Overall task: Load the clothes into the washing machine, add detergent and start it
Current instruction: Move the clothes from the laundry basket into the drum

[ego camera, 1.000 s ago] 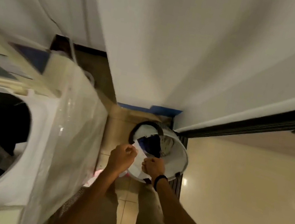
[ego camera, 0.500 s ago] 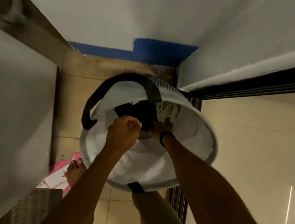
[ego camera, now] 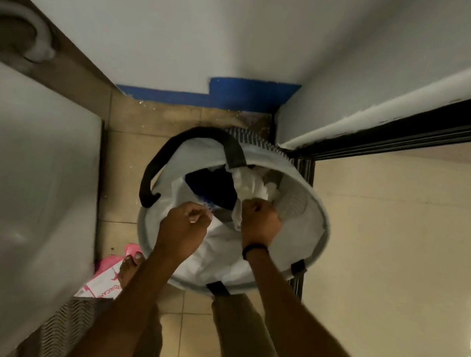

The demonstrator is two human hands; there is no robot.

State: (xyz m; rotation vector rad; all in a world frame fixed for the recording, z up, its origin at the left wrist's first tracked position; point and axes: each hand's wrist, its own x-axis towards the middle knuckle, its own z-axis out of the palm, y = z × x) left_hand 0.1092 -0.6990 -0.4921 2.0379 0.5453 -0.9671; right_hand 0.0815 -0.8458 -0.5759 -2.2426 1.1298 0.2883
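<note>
A round white laundry basket (ego camera: 308,238) with black handles stands on the tiled floor in the corner. Inside it lie a dark blue garment (ego camera: 210,188) and a white garment (ego camera: 250,185). My left hand (ego camera: 184,229) is over the basket's near side, fingers curled and pinching white cloth (ego camera: 214,253). My right hand (ego camera: 259,222), with a black wristband, grips the white garment and holds it up above the other clothes. The washing machine's white side (ego camera: 15,186) fills the left; its drum opening is out of view.
A grey hose (ego camera: 33,32) curls behind the machine at top left. A pink and white packet (ego camera: 106,278) lies on the floor by my bare foot (ego camera: 130,268). A black sliding-door track (ego camera: 425,130) runs on the right, with pale floor beyond it.
The view has dropped from the machine's drum to the basket. My right hand has come up out of the basket holding the white garment; my left hand stays at the near side.
</note>
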